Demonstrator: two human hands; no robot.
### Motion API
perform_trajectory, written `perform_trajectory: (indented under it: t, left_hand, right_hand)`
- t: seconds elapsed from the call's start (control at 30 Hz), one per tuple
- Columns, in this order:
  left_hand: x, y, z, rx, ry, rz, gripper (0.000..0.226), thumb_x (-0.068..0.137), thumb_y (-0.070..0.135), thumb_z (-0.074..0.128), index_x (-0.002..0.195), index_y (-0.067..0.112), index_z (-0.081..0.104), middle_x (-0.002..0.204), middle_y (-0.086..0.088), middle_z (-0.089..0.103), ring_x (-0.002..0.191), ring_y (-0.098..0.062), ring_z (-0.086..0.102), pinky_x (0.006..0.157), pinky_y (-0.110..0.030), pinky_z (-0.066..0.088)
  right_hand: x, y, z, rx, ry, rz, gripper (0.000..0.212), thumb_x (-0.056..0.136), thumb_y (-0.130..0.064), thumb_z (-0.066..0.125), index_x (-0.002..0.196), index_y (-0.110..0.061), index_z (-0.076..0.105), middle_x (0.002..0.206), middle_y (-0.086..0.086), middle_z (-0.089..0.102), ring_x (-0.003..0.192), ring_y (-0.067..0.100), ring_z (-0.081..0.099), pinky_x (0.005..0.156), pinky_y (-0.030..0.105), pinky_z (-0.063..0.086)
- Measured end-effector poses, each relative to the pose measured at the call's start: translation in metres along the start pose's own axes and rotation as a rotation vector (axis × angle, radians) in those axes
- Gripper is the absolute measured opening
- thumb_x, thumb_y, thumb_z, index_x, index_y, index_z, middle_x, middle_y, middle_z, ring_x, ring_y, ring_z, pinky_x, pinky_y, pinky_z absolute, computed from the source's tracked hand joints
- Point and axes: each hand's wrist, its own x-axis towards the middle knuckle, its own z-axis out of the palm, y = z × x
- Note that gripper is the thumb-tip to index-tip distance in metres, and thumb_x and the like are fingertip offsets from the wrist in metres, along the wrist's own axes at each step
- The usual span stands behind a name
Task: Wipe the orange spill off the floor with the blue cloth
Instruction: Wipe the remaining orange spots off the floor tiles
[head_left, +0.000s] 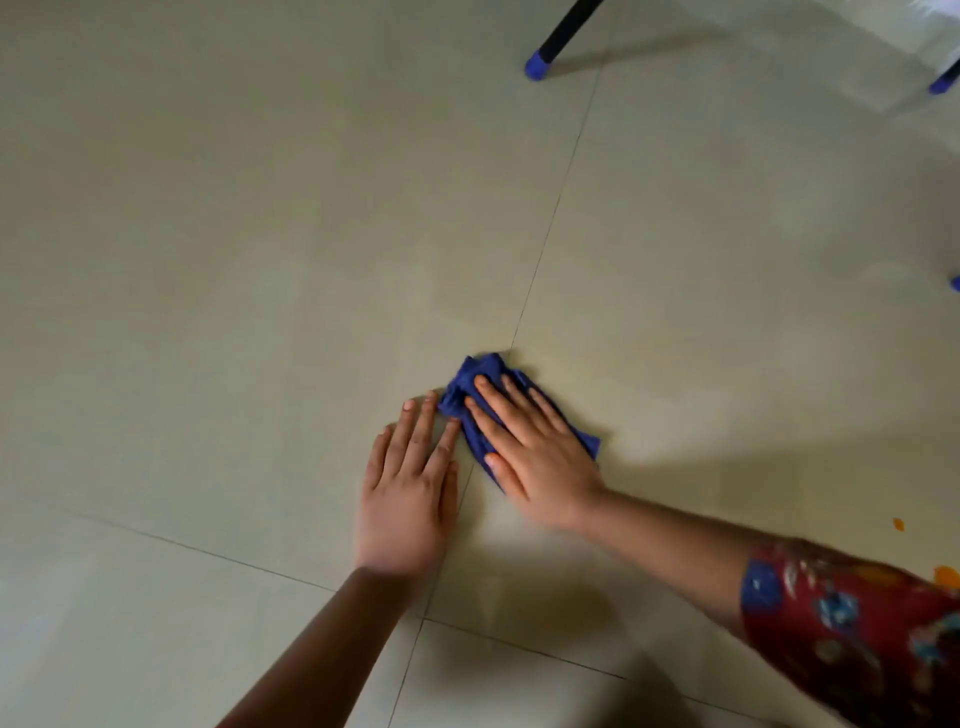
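Pale floor tiles with thin grout lines, two dark chair legs with blue caps at far right. Near centre, right hand spread flat, pressing down on crumpled blue cloth, not gripping it. Left hand just beside it on the left, open and flat on bare tile, fingertips touching the cloth's edge. Orange spill well apart at the near right edge, as small blotches partly hidden by a patterned sleeve. Probably unfinished: orange visible, cloth away from it.
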Motion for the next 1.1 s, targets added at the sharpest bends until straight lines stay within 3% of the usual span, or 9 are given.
perform_trajectory:
  t: [0.07,0.23,0.4,0.43,0.6,0.7,0.8,1.0,1.1]
  left_hand:
    - [0.0,0.001,-0.002,-0.003,0.008,-0.007,0.053,0.094,0.022,0.044,0.147,0.019,0.04,0.157,-0.007,0.028,0.147,-0.024,0.021,0.117,-0.043,0.022]
    - [0.016,0.013,-0.004,0.001,-0.001,-0.029,0.052,0.091,0.025,0.048,0.142,0.014,0.044,0.158,-0.008,0.025,0.147,-0.027,0.019,0.118,-0.047,0.015]
    - [0.075,0.025,-0.001,0.037,-0.088,-0.016,0.067,0.092,0.042,0.032,0.152,0.012,0.025,0.161,-0.008,0.015,0.148,-0.025,0.011,0.117,-0.042,0.004]
    - [0.082,0.028,0.002,0.047,-0.12,0.008,0.07,0.092,0.047,0.027,0.153,0.013,0.017,0.162,-0.005,0.009,0.149,-0.022,0.004,0.118,-0.041,0.0]
    - [0.108,0.068,0.021,0.078,-0.242,0.165,0.081,0.089,0.06,0.017,0.154,0.017,-0.005,0.162,0.002,-0.01,0.147,-0.012,-0.016,0.118,-0.041,-0.007]
    - [0.11,0.088,0.032,0.094,-0.247,0.131,0.086,0.088,0.064,0.021,0.154,0.014,-0.001,0.161,0.001,-0.008,0.147,-0.011,-0.014,0.118,-0.04,-0.004]
    - [0.096,0.098,0.039,0.162,-0.235,0.188,0.076,0.093,0.059,0.028,0.155,0.018,0.015,0.162,-0.005,0.007,0.15,-0.02,0.006,0.118,-0.044,0.007]
    - [0.09,0.112,0.04,0.207,-0.237,0.127,0.07,0.095,0.056,0.025,0.155,0.025,0.007,0.163,0.003,0.004,0.15,-0.015,0.002,0.12,-0.043,0.01]
    - [0.092,0.11,0.036,0.198,-0.239,0.098,0.07,0.094,0.058,0.025,0.155,0.029,0.007,0.163,0.006,0.004,0.15,-0.012,0.001,0.121,-0.041,0.009]
  right_hand:
    - [0.026,0.04,-0.003,-0.094,0.0,-0.001,0.058,0.098,-0.039,0.027,0.153,-0.023,0.02,0.161,0.002,0.018,0.148,0.027,0.017,0.119,0.046,0.017]
    - [0.097,0.101,-0.016,-0.032,0.076,0.505,0.061,0.095,-0.042,0.013,0.153,-0.024,0.022,0.162,0.002,0.016,0.149,0.027,0.015,0.117,0.049,0.021]
    - [-0.022,0.101,-0.004,-0.113,-0.056,-0.062,0.055,0.101,-0.038,0.025,0.154,-0.025,0.019,0.162,0.003,0.015,0.149,0.028,0.013,0.12,0.047,0.015]
    - [-0.039,0.122,-0.005,-0.11,-0.042,-0.04,0.055,0.1,-0.038,0.025,0.154,-0.026,0.02,0.162,0.003,0.016,0.149,0.028,0.014,0.119,0.049,0.019]
    - [0.029,0.204,-0.022,-0.001,0.138,0.646,0.06,0.095,-0.043,0.015,0.151,-0.026,0.029,0.161,0.001,0.021,0.147,0.028,0.021,0.115,0.052,0.025]
    - [0.039,0.162,-0.012,-0.029,0.114,0.46,0.058,0.097,-0.041,0.016,0.153,-0.027,0.023,0.162,-0.001,0.016,0.149,0.025,0.014,0.118,0.048,0.017]
    - [-0.059,0.148,0.002,-0.061,0.048,0.226,0.055,0.099,-0.032,0.028,0.153,-0.025,0.024,0.161,0.001,0.02,0.148,0.025,0.018,0.118,0.048,0.02]
    - [-0.064,0.262,-0.009,-0.006,0.152,0.753,0.052,0.099,-0.037,0.024,0.15,-0.03,0.029,0.16,-0.001,0.024,0.147,0.027,0.022,0.113,0.053,0.025]
    - [-0.043,0.212,-0.006,-0.021,0.143,0.658,0.054,0.098,-0.039,0.025,0.151,-0.034,0.024,0.161,-0.007,0.018,0.149,0.025,0.017,0.114,0.06,0.016]
